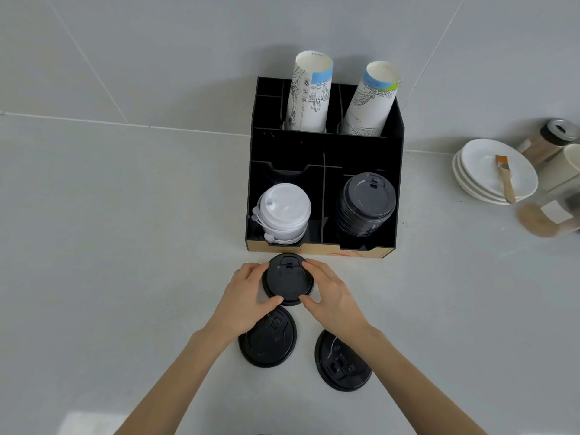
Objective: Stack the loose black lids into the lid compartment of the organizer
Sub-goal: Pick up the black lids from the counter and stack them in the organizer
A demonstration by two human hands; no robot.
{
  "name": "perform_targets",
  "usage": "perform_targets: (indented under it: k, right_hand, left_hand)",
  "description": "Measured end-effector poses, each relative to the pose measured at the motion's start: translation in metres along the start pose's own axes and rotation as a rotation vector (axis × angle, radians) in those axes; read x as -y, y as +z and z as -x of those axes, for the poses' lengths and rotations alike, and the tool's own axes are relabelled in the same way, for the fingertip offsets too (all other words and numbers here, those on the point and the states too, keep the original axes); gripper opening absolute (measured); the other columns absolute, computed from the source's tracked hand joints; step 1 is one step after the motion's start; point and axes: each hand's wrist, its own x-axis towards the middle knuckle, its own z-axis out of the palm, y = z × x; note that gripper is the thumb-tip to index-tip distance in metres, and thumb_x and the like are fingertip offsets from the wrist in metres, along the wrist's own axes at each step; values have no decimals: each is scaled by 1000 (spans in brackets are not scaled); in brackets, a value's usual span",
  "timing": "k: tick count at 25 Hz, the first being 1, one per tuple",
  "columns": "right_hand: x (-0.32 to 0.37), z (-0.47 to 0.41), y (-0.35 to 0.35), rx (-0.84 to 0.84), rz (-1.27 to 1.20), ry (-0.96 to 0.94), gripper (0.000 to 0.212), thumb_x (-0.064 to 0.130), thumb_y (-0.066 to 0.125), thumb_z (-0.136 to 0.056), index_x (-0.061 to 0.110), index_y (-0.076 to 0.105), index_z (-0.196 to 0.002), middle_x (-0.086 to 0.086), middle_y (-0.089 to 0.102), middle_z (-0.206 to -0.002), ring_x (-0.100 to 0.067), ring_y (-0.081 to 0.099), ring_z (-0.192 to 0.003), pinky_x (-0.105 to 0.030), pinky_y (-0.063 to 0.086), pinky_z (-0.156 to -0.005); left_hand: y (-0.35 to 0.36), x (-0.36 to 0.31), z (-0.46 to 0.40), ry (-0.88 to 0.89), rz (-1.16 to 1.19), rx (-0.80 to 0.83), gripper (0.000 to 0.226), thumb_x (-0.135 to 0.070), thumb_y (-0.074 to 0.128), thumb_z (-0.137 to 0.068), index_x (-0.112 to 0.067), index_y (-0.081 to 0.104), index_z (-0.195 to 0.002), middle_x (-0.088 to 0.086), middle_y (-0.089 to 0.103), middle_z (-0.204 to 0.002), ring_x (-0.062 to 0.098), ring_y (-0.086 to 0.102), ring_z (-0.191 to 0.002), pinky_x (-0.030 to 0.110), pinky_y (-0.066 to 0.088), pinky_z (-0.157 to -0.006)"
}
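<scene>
Black plastic lids lay loose on the pale counter (125, 246): three counted. Nearest the person, one lid (343, 362) sat to the right, partly under the right forearm; a second lid (266, 343) sat to the left, its far edge hidden under the left hand (248, 290). Just beyond them, the third lid (288, 279) was held between both hands, close to the organizer's front edge. Left hand gripped its left rim, thumb at the near edge and fingers curled round the far side. Right hand (329, 291) mirrored this on the right rim. Whether that lid was lifted or resting on the counter, could not tell.

Farther back stood one black organizer (326, 146). Front right compartment held one stack of black lids (365, 205); front left held one stack of white lids (284, 213). Two rear compartments each held one column of paper cups (309, 92), tilted. Far right: three stacked white plates (492, 171), one brush (505, 178) on top.
</scene>
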Motion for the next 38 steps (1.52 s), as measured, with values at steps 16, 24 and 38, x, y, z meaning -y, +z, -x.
perform_targets:
  k: [16,24,38]
  right_hand:
    - [1,25,-42,-162,-23,-102,56,16,62,-82,13,37,-131,-3,42,-139,-12,38,-128,-16,24,-106]
    - [6,30,-80,-257,-18,-142,55,15,64,-80,13,40,-130,-3,43,-138,-6,37,-120,10,16,-91]
    - [-4,11,-132,-371,-7,-95,53,11,62,-81,10,41,-129,-5,43,-139,-17,40,-128,-5,18,-97]
  left_hand:
    - [-10,-40,11,201,80,-97,68,-26,67,-77,-22,30,-134,-1,34,-126,18,39,-121,26,31,-104]
    - [-22,-75,6,310,36,-149,69,-27,68,-77,-21,30,-134,6,35,-131,17,41,-119,20,29,-98]
    - [-25,-130,-39,359,15,-171,66,-24,65,-79,-14,30,-135,9,37,-135,21,40,-123,19,27,-96]
